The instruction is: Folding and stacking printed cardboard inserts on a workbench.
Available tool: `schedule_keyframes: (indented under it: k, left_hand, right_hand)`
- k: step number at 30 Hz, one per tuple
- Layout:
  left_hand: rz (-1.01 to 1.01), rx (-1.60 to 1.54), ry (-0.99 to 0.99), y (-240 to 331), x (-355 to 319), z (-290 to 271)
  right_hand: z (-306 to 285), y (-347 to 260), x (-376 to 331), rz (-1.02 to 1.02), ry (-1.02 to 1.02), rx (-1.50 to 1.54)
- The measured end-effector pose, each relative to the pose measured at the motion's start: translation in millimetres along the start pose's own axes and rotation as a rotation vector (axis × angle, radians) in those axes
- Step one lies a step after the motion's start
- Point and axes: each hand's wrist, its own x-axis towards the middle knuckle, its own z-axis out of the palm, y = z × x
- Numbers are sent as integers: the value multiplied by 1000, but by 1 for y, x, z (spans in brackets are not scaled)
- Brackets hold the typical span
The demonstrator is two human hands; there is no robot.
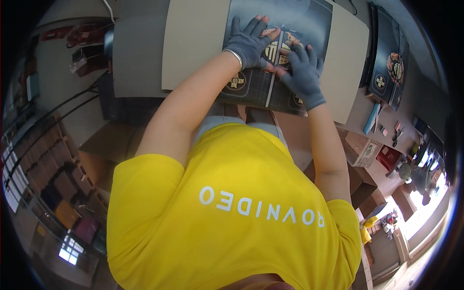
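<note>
A flat dark printed cardboard sheet [309, 24] with gold round emblems lies on a beige board [193, 43] on the table. My left hand [249, 43], in a grey fingerless glove, rests palm down on the sheet with fingers spread. My right hand [303, 72], also in a grey glove, presses flat on the sheet right beside it, next to a fold line. Both hands touch the sheet; neither grips it. My yellow shirt fills the lower part of the view.
A stack of similar dark printed sheets [386, 63] lies at the right end of the table. Small items and a blue object [372, 118] sit near the table's right edge. Shelves [43, 169] stand at the left, and boxes [367, 152] sit on the floor to the right.
</note>
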Motion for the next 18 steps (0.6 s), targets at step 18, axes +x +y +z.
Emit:
schedule_keyframes:
  k: [18]
  left_hand:
    - [-14, -27, -28, 2, 2, -3]
  right_hand:
    - [20, 56, 73, 152, 49, -306]
